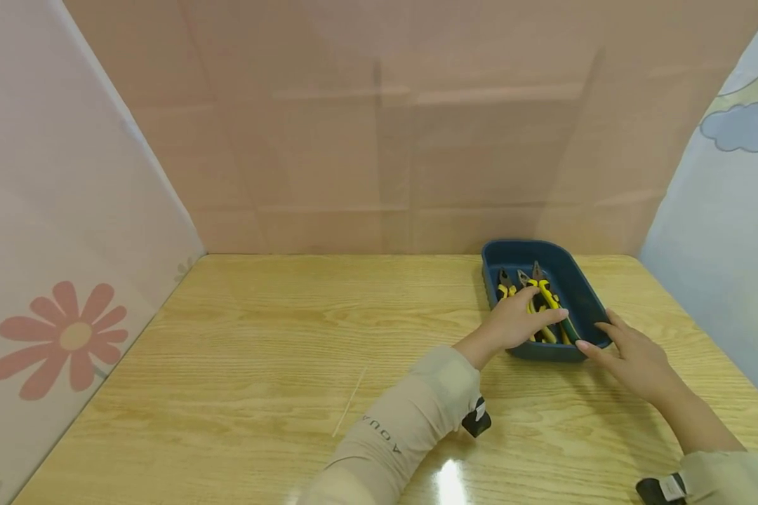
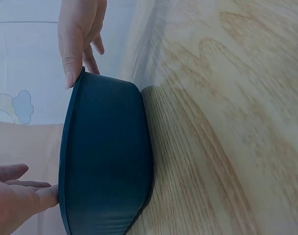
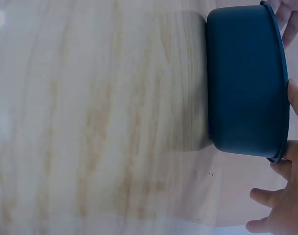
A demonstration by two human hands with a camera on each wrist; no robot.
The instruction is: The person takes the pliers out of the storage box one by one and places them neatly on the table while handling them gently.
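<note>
A dark blue plastic bin (image 1: 577, 291) stands on the table's right side with several pliers (image 1: 505, 284) inside, their handles yellow and black. One pair of pliers (image 1: 552, 298) has a handle that runs from yellow to dark green. My left hand (image 1: 514, 319) is over the bin's near left part, fingers extended above the handles and partly hiding them. No tool shows in its grasp in the left wrist view. At the near right corner my right hand (image 1: 638, 361) holds the bin's rim, thumb on the near edge and fingers on the right side.
The bin rests on a wood-grain table (image 1: 259, 351). Behind it rises a pinkish-brown back wall (image 1: 391, 154). A left panel (image 1: 145, 231) with a flower print and a right panel (image 1: 720, 231) with a cloud print flank the table.
</note>
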